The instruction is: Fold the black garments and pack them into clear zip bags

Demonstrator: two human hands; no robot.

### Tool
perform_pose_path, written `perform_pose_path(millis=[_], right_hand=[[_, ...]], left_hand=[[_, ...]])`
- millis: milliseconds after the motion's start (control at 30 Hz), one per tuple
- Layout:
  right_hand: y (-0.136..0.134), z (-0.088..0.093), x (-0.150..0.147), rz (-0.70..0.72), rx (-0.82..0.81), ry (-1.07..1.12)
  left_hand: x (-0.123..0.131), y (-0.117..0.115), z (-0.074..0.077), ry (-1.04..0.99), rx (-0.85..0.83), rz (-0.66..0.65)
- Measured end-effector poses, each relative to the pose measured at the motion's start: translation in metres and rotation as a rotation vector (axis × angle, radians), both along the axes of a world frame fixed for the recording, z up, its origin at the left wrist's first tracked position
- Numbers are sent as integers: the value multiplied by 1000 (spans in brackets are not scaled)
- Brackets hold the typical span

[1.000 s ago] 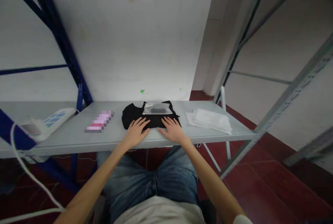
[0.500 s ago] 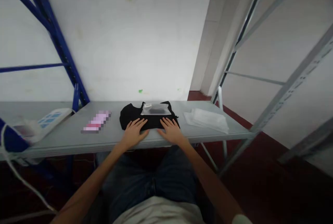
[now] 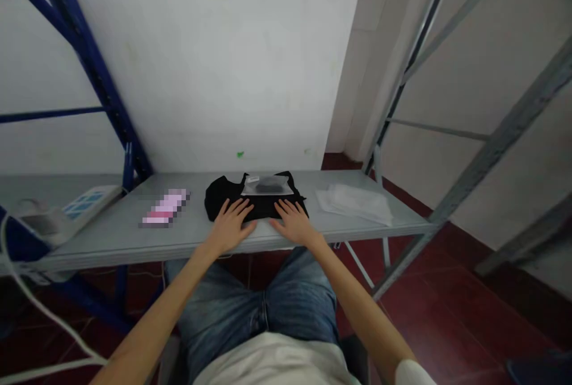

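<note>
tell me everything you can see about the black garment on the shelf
The black garment looks like soft dark fabric, folded flat near the front edge of the grey metal shelf. A clear plastic bag lies on its far part. The left hand and right hand rest palm down on its near edge, fingers spread.

A black garment (image 3: 232, 205) lay folded flat on the grey metal shelf (image 3: 111, 239), near its front edge and roughly midway along it. It formed a compact, wide rectangle with slightly uneven edges, its left end bulging out a little. On its far half rested a small clear plastic bag (image 3: 268, 185) with something dark inside and a white label at its left corner. The left hand (image 3: 231, 227) and the right hand (image 3: 294, 225) lay palm-down, fingers spread, on the garment's near edge.
</note>
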State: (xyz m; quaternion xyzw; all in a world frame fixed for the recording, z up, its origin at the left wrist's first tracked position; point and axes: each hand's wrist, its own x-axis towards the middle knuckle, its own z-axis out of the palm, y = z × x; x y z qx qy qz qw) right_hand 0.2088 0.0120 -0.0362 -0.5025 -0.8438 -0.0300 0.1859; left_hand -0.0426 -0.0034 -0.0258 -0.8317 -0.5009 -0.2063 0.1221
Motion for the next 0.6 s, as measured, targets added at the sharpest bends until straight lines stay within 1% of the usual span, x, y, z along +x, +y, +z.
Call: perform_pose_path(millis=[100,167,267,367,467,533,600], right_hand=[[-3,6,0,18,10,-3],[-4,13,-3,47,50,21],[5,25,-19,105,118,64],[30,33,-43,129,128,29],[62,33,-62,58,93,-20],[81,29,-66,5,79,-60],[95,25,-62,-9,83,-108]], left_hand=[[0,1,-2,-12,-42,6],[0,2,-3,-34,-69,16],[0,3,-5,-42,-84,23],[0,4,-5,-29,-90,38],[0,4,-5,-18,-94,72],[0,3,-5,-15,-104,87],[0,3,-5,-13,-110,90]])
